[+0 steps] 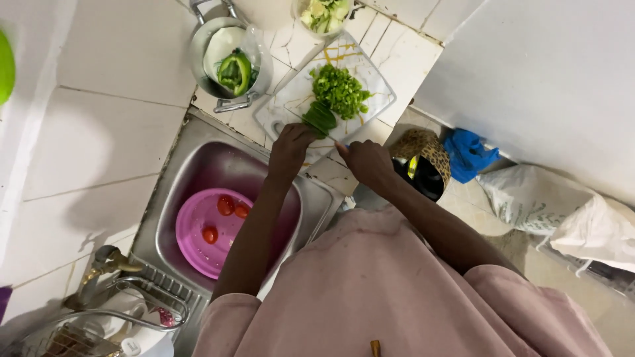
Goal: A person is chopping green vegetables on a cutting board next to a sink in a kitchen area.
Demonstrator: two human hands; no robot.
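A white cutting board (291, 99) lies on the tiled counter beyond the sink. On it sits a heap of chopped green pepper (340, 89), and in front of that a larger green pepper piece (320, 118). My left hand (289, 151) presses down on that piece with its fingertips. My right hand (367, 162) is closed just right of it, gripping a knife whose handle is hidden; only a thin bit of blade shows by the pepper.
A metal pot (198, 49) with pepper halves stands left of the board, a bowl (323, 14) of pale chopped vegetables behind it. The steel sink (192, 165) holds a pink basin (192, 228) with three tomatoes. Faucet (112, 261), dish rack at lower left; bags on the floor at right.
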